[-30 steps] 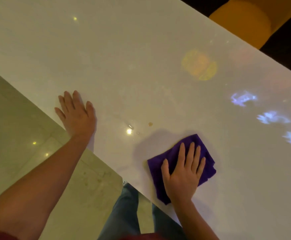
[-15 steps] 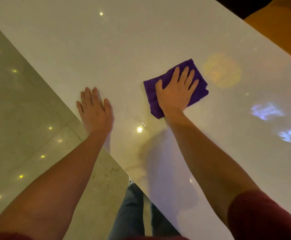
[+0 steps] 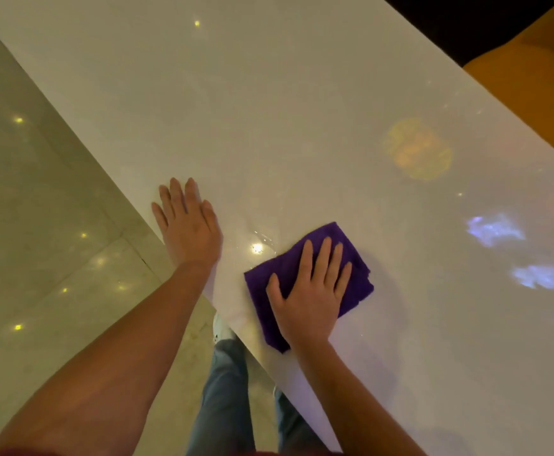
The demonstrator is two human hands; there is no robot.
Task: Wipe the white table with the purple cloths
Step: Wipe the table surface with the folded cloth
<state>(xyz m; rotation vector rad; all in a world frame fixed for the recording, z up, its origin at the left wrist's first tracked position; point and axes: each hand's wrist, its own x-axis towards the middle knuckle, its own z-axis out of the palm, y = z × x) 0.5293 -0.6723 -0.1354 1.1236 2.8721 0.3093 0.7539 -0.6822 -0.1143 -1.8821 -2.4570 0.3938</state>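
The glossy white table [image 3: 302, 110] runs diagonally from upper left to lower right. A folded purple cloth [image 3: 354, 258] lies flat on it near the table's near edge. My right hand [image 3: 308, 291] presses down on the cloth with fingers spread, covering its middle. My left hand [image 3: 186, 225] rests flat on the bare tabletop at the near edge, to the left of the cloth, holding nothing. A bright light spot glints on the surface between the two hands.
A yellow-orange seat [image 3: 532, 83] stands beyond the table's far edge at upper right. Pale tiled floor [image 3: 38, 209] lies left of the table. My jeans-clad legs [image 3: 226, 399] stand against the near edge. Coloured light patches reflect on the right part of the tabletop.
My right hand pushed the cloth away across the table, then pulled it back toward the near edge. The left hand stayed planted flat on the table.
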